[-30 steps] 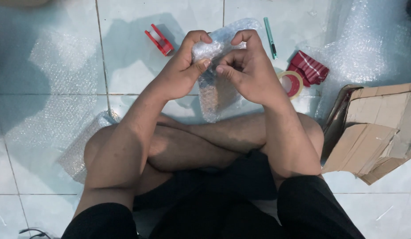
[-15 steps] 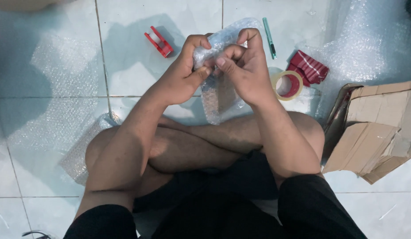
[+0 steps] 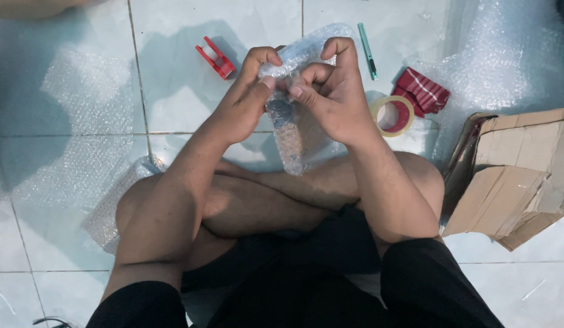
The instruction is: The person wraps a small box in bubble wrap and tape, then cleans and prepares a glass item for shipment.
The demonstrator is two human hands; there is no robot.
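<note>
Grip closed: left hand (image 3: 245,103) and right hand (image 3: 330,100) both pinching the bubble-wrapped bundle (image 3: 291,121) at upper centre of frame, above the crossed legs. Best kept taut while folding the top edge flat. Right edge: torn cardboard box (image 3: 513,176). Nearer: tape roll (image 3: 392,115), red tape dispenser (image 3: 215,58), green cutter (image 3: 367,51).

1. A red tape dispenser (image 3: 214,58) lies on the white tiled floor (image 3: 173,97).
2. A green pen-shaped cutter (image 3: 367,51) lies beside a folded red striped cloth (image 3: 423,91).
3. A roll of tape (image 3: 392,115) sits just beside that cloth.
4. Flattened cardboard (image 3: 516,173) rests at the right.
5. Loose bubble wrap sheets (image 3: 81,140) spread across the left floor.
</note>
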